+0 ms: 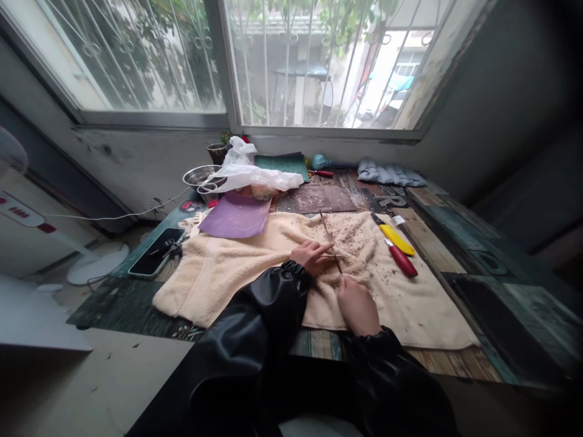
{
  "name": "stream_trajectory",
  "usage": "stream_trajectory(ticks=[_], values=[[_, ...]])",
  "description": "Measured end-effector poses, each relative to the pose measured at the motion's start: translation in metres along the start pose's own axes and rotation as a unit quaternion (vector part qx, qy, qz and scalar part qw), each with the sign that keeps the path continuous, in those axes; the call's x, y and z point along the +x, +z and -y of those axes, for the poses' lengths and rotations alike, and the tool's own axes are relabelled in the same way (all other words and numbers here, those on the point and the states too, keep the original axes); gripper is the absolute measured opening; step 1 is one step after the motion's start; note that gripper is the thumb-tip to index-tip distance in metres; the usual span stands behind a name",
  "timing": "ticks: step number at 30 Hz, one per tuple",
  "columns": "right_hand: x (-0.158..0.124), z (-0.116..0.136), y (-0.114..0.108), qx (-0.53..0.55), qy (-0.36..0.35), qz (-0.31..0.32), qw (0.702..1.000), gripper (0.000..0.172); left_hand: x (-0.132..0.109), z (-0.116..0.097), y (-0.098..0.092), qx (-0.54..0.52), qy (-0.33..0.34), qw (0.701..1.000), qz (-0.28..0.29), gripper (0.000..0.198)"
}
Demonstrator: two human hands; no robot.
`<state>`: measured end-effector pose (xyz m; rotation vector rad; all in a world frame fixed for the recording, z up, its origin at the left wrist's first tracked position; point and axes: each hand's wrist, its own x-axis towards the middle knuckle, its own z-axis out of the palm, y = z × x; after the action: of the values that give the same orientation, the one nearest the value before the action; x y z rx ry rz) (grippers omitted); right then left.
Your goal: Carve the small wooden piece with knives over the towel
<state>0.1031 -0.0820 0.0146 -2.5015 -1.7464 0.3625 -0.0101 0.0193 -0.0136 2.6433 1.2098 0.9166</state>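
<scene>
Pinning a thin stick (328, 238) to the cream towel (218, 273) at centre frame with the left hand (312, 255), fingers stretched flat along it. Closing the right hand (357, 306) round its near end, just below centre. Looks light, stiff, likely to snap if bent. Best gripped low, close to both hands. Slants up through shavings (350, 233), left of a yellow knife (397, 239).

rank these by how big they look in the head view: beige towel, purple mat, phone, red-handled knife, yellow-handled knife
1. beige towel, by far the largest
2. purple mat
3. phone
4. red-handled knife and yellow-handled knife: they look about alike, so no ranking between them
</scene>
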Motion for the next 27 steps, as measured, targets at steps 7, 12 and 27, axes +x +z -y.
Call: stream_trajectory(ticks=[7, 12, 27], values=[[-0.004, 0.006, -0.002, -0.012, 0.006, 0.0, 1.0, 0.039, 0.002, -0.002, -0.003, 0.056, 0.011, 0.998, 0.042, 0.033], [-0.004, 0.006, -0.003, -0.005, 0.01, 0.007, 1.0, 0.038, 0.003, -0.003, -0.001, 0.107, 0.016, 0.992, 0.061, 0.034], [0.013, 0.003, 0.001, 0.033, 0.0, 0.007, 0.999, 0.04, 0.005, -0.002, 0.003, -0.004, -0.063, 0.998, -0.021, 0.017]])
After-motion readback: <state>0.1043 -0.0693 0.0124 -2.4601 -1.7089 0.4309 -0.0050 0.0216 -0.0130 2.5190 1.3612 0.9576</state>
